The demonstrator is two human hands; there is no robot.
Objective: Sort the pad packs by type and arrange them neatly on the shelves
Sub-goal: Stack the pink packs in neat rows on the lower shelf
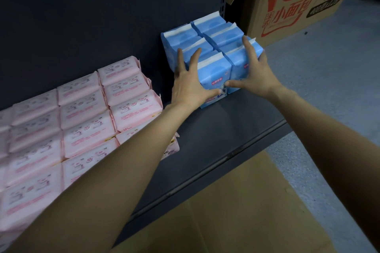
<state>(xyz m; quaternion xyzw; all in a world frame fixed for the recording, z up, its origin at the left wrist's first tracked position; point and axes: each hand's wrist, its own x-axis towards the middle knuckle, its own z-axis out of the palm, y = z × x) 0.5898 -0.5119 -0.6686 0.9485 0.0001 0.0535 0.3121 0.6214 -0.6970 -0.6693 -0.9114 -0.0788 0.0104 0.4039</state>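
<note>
The dark grey metal shelf (216, 127) is carrying everything, running out under and beyond both sets of fingers. Well off to the left of the left fingers, the pale pink plastic pad packs (82, 121) are lying flat in tight rows that are covering that end of the board. A brown cardboard box with red printing (296, 4) is standing on the grey floor beyond the right fingertips, past the shelf's upright. Between the two hands, the light blue plastic pad packs (213, 47) are standing upright in two rows against the back panel. The left hand (189, 86) is spreading its straight fingers over the left row, thumb against the front pack. The right hand (257, 74) is pressing the right row, fingers splayed, thumb touching the front.
</note>
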